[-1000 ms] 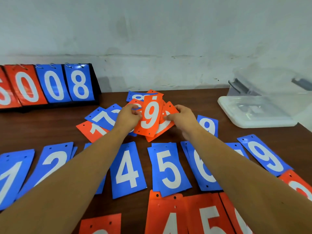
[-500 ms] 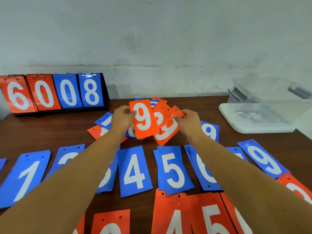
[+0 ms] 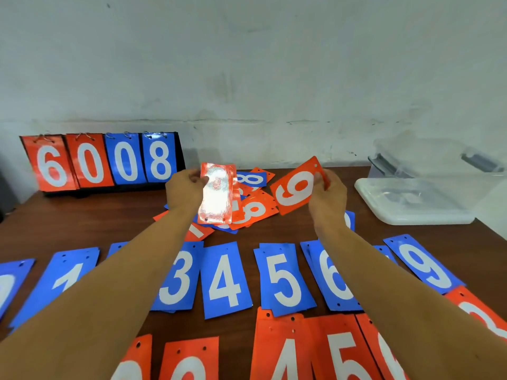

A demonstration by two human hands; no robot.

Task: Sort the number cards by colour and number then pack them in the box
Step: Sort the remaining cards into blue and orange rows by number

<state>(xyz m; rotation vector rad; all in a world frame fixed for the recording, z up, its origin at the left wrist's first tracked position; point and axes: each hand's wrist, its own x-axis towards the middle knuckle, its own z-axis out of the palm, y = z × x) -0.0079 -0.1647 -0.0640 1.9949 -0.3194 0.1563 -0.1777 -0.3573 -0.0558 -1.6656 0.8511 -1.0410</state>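
An orange card (image 3: 216, 196), washed out by glare, is pinched at its edge by the left hand (image 3: 186, 192). An orange 9 (image 3: 297, 187) is held by its holed end in the right hand (image 3: 327, 198). Both are lifted over the unsorted pile (image 3: 252, 211) far back on the desk (image 3: 96, 223). The cards are judged thin, light, glossy and springy, likely slippery when stacked, and best taken by an edge. A blue row (image 3: 226, 278) and an orange row (image 3: 279, 349) are laid nearer. The box (image 3: 411, 204) stands well apart, right.
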